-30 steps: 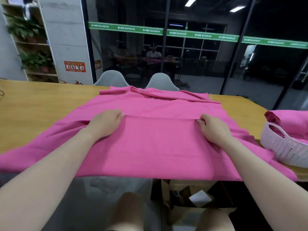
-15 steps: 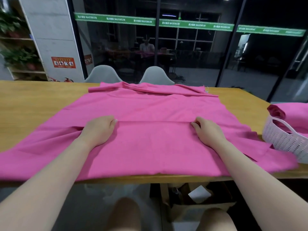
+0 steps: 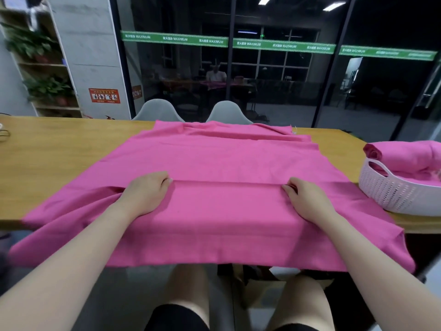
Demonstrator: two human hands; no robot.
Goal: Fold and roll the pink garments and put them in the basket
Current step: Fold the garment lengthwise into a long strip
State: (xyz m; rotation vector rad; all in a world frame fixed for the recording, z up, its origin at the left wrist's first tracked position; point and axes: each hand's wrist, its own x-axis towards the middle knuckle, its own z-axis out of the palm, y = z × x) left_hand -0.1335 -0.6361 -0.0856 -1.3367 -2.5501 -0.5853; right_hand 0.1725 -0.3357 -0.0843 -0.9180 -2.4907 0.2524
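Head view: you look down on a wooden table [image 3: 55, 158] that runs across the middle of the frame.
Shelf: upper left of the frame, a shelf [image 3: 45, 65] with potted plants.
Garment: a pink garment [image 3: 222, 161] lies spread over the centre of the table, its near part doubled over into a straight fold edge, its near edge hanging off the table toward your knees.
Left hand: your left hand [image 3: 145, 194], left of centre, lies palm down on the fold's left end, fingers curled, tips gripping the fold edge.
Right hand: your right hand [image 3: 305, 199], right of centre, holds the fold's right end, fingers bent and pinching the edge.
Chairs: two grey chairs [image 3: 226, 113] stand behind the table, upper centre.
Basket: a white basket [image 3: 391, 194] sits at the right edge, just beside the garment.
Roll: a rolled pink garment [image 3: 405, 156] lies in the basket.
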